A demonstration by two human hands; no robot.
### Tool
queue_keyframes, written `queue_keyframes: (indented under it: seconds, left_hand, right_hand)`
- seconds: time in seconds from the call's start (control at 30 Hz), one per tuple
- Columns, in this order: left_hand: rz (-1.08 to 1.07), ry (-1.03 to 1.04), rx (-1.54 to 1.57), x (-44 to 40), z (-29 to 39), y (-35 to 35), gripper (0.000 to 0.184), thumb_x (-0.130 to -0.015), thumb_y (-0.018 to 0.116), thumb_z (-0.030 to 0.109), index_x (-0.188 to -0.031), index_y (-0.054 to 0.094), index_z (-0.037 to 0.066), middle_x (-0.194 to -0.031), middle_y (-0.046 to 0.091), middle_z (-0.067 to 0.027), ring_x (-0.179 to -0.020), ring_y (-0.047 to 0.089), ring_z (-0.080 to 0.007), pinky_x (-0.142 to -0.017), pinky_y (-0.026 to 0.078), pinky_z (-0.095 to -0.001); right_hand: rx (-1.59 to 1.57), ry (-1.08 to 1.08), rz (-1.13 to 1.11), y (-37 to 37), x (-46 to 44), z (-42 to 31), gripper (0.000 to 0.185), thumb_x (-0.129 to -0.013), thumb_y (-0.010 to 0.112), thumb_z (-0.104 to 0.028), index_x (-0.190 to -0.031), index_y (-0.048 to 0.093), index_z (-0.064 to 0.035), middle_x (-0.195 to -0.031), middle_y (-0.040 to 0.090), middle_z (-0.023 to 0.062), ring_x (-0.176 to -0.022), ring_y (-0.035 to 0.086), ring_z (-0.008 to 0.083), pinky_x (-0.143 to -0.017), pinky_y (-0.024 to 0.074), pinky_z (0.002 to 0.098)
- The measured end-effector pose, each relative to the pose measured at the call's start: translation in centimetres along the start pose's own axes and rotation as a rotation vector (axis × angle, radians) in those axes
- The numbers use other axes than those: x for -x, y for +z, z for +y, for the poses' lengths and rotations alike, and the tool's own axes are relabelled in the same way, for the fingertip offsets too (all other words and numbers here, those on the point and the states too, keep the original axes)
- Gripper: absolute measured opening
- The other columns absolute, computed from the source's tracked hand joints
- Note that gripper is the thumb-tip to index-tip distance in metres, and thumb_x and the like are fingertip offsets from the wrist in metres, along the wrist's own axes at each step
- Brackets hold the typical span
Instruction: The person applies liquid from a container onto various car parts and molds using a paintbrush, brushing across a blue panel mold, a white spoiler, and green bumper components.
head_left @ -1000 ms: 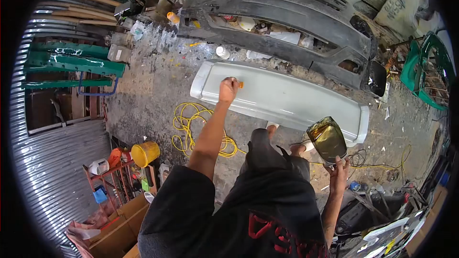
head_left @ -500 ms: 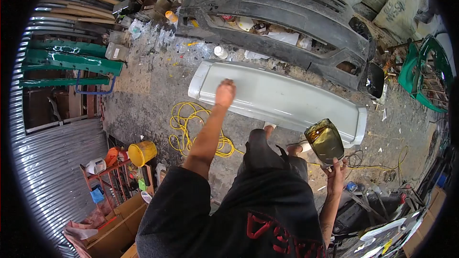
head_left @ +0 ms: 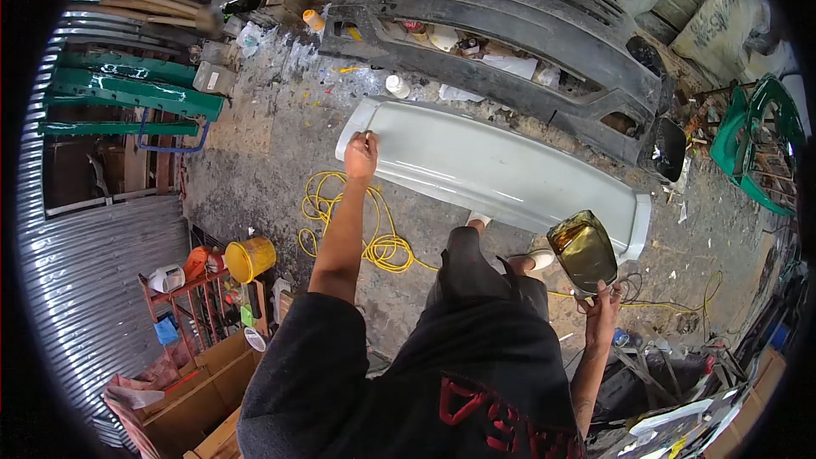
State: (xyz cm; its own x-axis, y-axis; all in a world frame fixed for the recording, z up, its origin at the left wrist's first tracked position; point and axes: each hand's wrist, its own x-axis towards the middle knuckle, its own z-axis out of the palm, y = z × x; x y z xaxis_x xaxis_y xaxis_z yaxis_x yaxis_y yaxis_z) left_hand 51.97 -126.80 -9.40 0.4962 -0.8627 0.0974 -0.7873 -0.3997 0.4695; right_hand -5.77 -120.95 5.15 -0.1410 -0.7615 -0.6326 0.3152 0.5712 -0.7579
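Leftward along the panel (head_left: pixel 501 170), the left hand (head_left: pixel 361 155) has moved to its left end, fingers closed, anything inside hidden; the right hand (head_left: pixel 600 299) grasps the tray (head_left: pixel 583 251) by the panel's right end.

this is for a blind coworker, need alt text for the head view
A person's left hand is over the left end of a long, pale panel on a workshop floor, while their right hand holds a glossy amber tub. Beyond the panel lies a dark bumper; a yellow cord coils nearer the person.
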Motion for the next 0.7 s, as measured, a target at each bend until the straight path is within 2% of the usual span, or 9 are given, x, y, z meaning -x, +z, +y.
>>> queue_keyframes:
  seconds: [0.1,0.17,0.3,0.37,0.47,0.53,0.6,0.67,0.7]
  left_hand:
    - [0.090,0.085,-0.128,1.8,1.9,0.8,0.021,-0.091,0.050,0.014,-0.090,0.065,0.000,-0.091,0.062,-0.0211,-0.081,0.059,-0.0384,-0.070,0.050,-0.0446]
    - [-0.098,0.160,-0.206,4.4,4.2,2.6,0.019,-0.090,0.049,0.011,-0.094,0.065,0.000,-0.096,0.062,-0.0201,-0.089,0.058,-0.0382,-0.077,0.050,-0.0441]
    - [-0.093,0.125,0.314,11.2,10.3,10.7,0.020,-0.088,0.050,0.009,-0.099,0.063,-0.001,-0.104,0.061,-0.0184,-0.095,0.058,-0.0377,-0.083,0.049,-0.0449]
    - [-0.034,0.342,0.162,13.7,14.7,11.7,0.024,-0.092,0.052,0.015,-0.106,0.065,0.001,-0.102,0.065,-0.0179,-0.093,0.061,-0.0306,-0.085,0.049,-0.0361]
    - [-0.245,0.221,0.432,14.8,16.7,12.0,0.025,-0.092,0.049,0.012,-0.110,0.064,0.005,-0.109,0.063,-0.0186,-0.095,0.060,-0.0353,-0.082,0.050,-0.0409]
    - [-0.298,-0.121,0.539,13.7,17.4,8.0,0.024,-0.093,0.049,0.013,-0.111,0.065,0.007,-0.102,0.065,-0.0183,-0.088,0.062,-0.0331,-0.076,0.050,-0.0389]
    - [-0.114,-0.193,0.584,12.7,14.5,6.5,0.025,-0.095,0.048,0.014,-0.111,0.064,0.005,-0.092,0.064,-0.0170,-0.078,0.062,-0.0305,-0.070,0.050,-0.0375]
    - [0.227,-0.101,0.226,12.0,10.2,6.5,0.025,-0.096,0.048,0.017,-0.110,0.065,0.005,-0.090,0.061,-0.0159,-0.072,0.061,-0.0293,-0.067,0.049,-0.0376]
    - [0.229,-0.113,0.229,12.2,10.2,6.5,0.025,-0.096,0.048,0.017,-0.110,0.065,0.005,-0.090,0.061,-0.0159,-0.072,0.061,-0.0293,-0.067,0.049,-0.0376]
  right_hand:
    - [0.008,-0.005,0.003,-0.9,-0.2,-0.1,0.066,-0.084,0.070,-0.023,-0.131,0.025,-0.0100,-0.123,0.050,0.0127,-0.109,0.056,0.0242,-0.082,0.0535,0.0442]
    - [0.001,0.002,-0.006,-1.5,-0.3,-0.2,0.066,-0.084,0.070,-0.022,-0.131,0.025,-0.0106,-0.123,0.050,0.0128,-0.109,0.055,0.0243,-0.082,0.0534,0.0441]
    - [-0.007,0.024,0.008,-3.5,-1.0,-0.8,0.063,-0.085,0.069,-0.020,-0.130,0.026,-0.0115,-0.122,0.051,0.0127,-0.110,0.055,0.0244,-0.082,0.0534,0.0454]
    - [-0.009,0.028,-0.041,-4.5,-1.3,-1.4,0.062,-0.085,0.069,-0.019,-0.130,0.026,-0.0114,-0.121,0.052,0.0124,-0.110,0.055,0.0243,-0.081,0.0538,0.0451]
    - [0.033,0.026,-0.087,-5.5,-2.2,-2.6,0.053,-0.087,0.066,-0.019,-0.126,0.030,-0.0139,-0.120,0.053,0.0104,-0.104,0.059,0.0230,-0.077,0.0565,0.0443]
    - [0.074,0.054,-0.087,-6.5,-2.7,-3.4,0.055,-0.087,0.066,-0.018,-0.128,0.028,-0.0135,-0.120,0.053,0.0106,-0.105,0.059,0.0230,-0.078,0.0563,0.0447]
    - [0.101,0.053,-0.112,-8.0,-3.5,-3.8,0.056,-0.087,0.066,-0.018,-0.128,0.028,-0.0133,-0.120,0.053,0.0108,-0.105,0.058,0.0228,-0.078,0.0565,0.0443]
    - [0.126,0.051,-0.136,-9.1,-4.1,-4.2,0.057,-0.087,0.066,-0.017,-0.129,0.027,-0.0130,-0.119,0.053,0.0111,-0.106,0.058,0.0227,-0.078,0.0567,0.0439]
    - [0.128,0.054,-0.135,-9.5,-4.3,-4.5,0.057,-0.087,0.065,-0.017,-0.129,0.027,-0.0127,-0.119,0.053,0.0111,-0.106,0.058,0.0225,-0.077,0.0570,0.0430]
